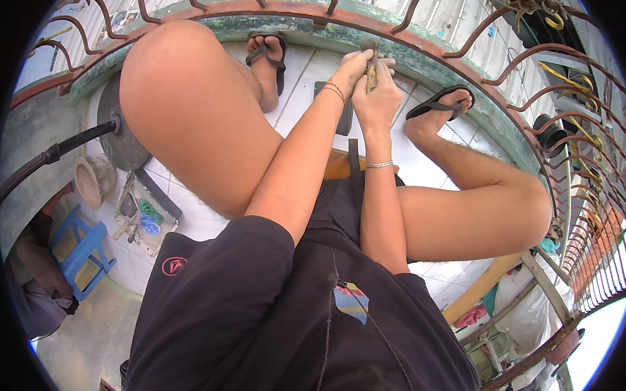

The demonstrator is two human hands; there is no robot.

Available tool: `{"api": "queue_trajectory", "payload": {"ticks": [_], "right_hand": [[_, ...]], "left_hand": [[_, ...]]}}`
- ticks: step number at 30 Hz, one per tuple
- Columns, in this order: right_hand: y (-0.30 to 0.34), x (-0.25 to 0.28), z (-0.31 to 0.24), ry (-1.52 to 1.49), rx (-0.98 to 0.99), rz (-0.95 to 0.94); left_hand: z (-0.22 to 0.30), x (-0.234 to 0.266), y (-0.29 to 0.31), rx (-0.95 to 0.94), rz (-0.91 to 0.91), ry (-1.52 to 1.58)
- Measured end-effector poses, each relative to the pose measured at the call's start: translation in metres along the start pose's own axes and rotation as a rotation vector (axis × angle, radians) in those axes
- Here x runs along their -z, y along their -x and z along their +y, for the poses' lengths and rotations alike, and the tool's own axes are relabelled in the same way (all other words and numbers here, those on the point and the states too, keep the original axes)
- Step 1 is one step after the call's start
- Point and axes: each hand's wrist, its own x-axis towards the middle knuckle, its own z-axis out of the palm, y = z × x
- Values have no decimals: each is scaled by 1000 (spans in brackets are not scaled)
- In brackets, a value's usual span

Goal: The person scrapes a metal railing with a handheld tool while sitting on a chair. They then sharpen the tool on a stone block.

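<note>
Both my hands meet far out in front of me, between my feet. My left hand (352, 68), below a thin reddish-brown bracelet, is closed around the dark grey far part of a small object. My right hand (378, 100), with a silvery bracelet at its wrist, is closed on the same piece, a small tool with a yellowish-brown handle (372, 80). Fingers cover most of it, so its exact kind does not show. Just left of my right hand, a dark flat block (344, 118) lies on the white tiles, partly behind my left forearm.
A curved green ledge (293, 25) with rusty railings (418, 37) bounds the far side. At the left stand a round dark disc on a pole (114, 126), a clay pot (92, 181), a tray with green and blue string (150, 218) and a blue stool (84, 255).
</note>
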Motion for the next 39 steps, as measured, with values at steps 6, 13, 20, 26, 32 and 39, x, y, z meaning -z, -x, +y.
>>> {"api": "queue_trajectory", "payload": {"ticks": [6,13,20,26,32,39], "right_hand": [[10,5,-22,-312,-485,-105],[7,2,17,-1056,-1045,-269],[4,13,13,-1120,-986,-299],[-8,18,11,-1062,-1011,-319],[-14,14,10,-995,-1031,-287],[-14,12,11,-915,-991,-297]], "left_hand": [[9,15,-4,19,76,-152],[7,5,2,130,-94,-312],[-3,-14,-11,178,-51,-232],[-8,-14,-27,138,53,-377],[-5,-22,-22,177,126,-396],[-6,-19,-30,188,140,-390]]}}
